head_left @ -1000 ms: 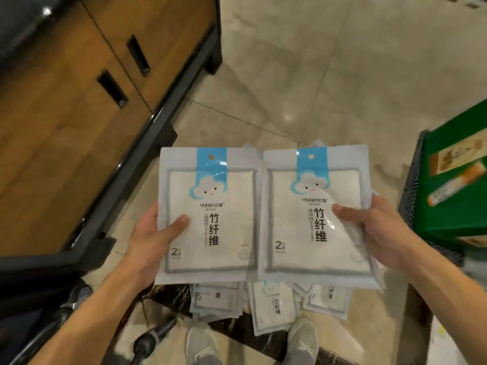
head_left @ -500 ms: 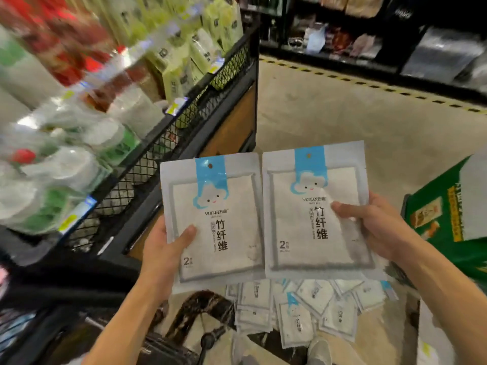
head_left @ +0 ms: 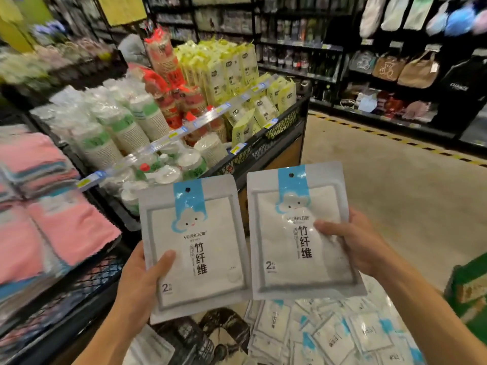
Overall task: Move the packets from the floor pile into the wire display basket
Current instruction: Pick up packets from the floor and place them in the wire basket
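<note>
- Left hand [head_left: 137,285]: a packet is gripped at its lower left edge, with the thumb [head_left: 164,262] laid across the front and the fingers hidden behind.
- Right hand [head_left: 353,243]: a second packet is gripped at its right edge, with the thumb [head_left: 328,229] pressed on the clear front and the fingers curled behind.
- Left packet [head_left: 195,246]: it is held upright, face toward the camera, in front of the wire basket's near corner; a blue strip, a cloud face and black characters are shown on it.
- Right packet [head_left: 303,233]: it is held upright just right of the left packet, slightly higher, with a narrow gap between the two; it lies to the right of the basket.
- Floor pile [head_left: 329,335]: more such packets are scattered on the floor, below the held pair and to the right of the basket's base.
- Wire basket [head_left: 263,151]: black mesh walls are seen, and it is filled with wrapped cup stacks [head_left: 126,127] and yellow-green bags [head_left: 226,69].
- Pink cloths [head_left: 44,219]: they are stacked in a mesh bin left of the basket, blurred.
- Green box [head_left: 471,288]: it is seen at the frame's right edge, well right of the basket.
</note>
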`<state>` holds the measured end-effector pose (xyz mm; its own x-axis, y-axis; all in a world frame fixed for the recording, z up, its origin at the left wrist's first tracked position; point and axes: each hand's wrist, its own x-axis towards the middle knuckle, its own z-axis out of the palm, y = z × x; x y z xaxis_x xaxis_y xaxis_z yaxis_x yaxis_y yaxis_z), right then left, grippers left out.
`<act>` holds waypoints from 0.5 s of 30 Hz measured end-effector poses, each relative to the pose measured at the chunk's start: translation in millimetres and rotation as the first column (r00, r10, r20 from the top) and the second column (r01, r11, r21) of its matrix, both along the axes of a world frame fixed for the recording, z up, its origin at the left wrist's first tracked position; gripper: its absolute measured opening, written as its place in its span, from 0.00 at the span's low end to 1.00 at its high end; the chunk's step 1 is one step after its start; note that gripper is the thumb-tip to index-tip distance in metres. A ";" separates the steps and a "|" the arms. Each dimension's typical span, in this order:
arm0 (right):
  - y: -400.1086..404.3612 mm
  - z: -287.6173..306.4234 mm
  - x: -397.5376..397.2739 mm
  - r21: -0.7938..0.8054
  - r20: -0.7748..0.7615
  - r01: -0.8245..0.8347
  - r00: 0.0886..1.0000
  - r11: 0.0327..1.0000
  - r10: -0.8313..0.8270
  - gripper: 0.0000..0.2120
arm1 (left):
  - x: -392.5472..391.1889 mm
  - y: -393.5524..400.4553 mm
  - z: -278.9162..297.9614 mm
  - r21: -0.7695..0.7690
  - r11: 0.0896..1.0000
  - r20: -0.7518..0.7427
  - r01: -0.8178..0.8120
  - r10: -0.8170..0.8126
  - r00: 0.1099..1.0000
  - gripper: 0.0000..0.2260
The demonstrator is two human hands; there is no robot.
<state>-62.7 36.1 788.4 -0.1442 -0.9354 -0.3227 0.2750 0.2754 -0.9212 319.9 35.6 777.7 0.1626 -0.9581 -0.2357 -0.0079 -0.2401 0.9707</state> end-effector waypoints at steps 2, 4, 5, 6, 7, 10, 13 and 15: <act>5.4 3.4 -2.4 0.005 -0.010 -0.061 0.998 0.998 0.061 0.17 | 0.1 29.4 1.1 0.000 0.997 -0.035 -0.078 0.078 0.996 0.21; 12.6 6.7 -1.9 0.008 -0.015 -0.129 0.992 0.992 0.129 0.16 | -2.3 62.5 2.7 -0.002 0.990 -0.056 -0.139 0.139 0.989 0.20; 15.9 8.8 -0.1 0.009 -0.014 -0.163 0.987 0.987 0.163 0.16 | -3.1 79.6 3.7 0.001 0.986 -0.064 -0.169 0.169 0.984 0.21; 18.7 9.7 2.2 0.010 -0.014 -0.189 0.982 0.982 0.189 0.17 | -4.5 96.8 5.5 0.002 0.980 -0.071 -0.201 0.200 0.977 0.22; 21.0 11.6 6.3 0.010 -0.014 -0.216 0.976 0.976 0.216 0.17 | -4.3 112.9 6.7 0.000 0.973 -0.074 -0.232 0.231 0.970 0.24; 30.1 15.0 25.8 0.009 0.006 -0.313 0.950 0.950 0.313 0.17 | 1.8 159.1 13.1 0.004 0.942 -0.075 -0.336 0.336 0.939 0.26; 39.0 21.6 55.7 0.004 0.005 -0.409 0.913 0.913 0.409 0.15 | 19.5 200.5 15.6 0.017 0.894 -0.057 -0.447 0.447 0.893 0.19; 45.4 25.1 80.0 -0.004 -0.015 -0.465 0.885 0.885 0.465 0.15 | 36.1 228.8 13.8 0.031 0.866 -0.051 -0.500 0.500 0.864 0.16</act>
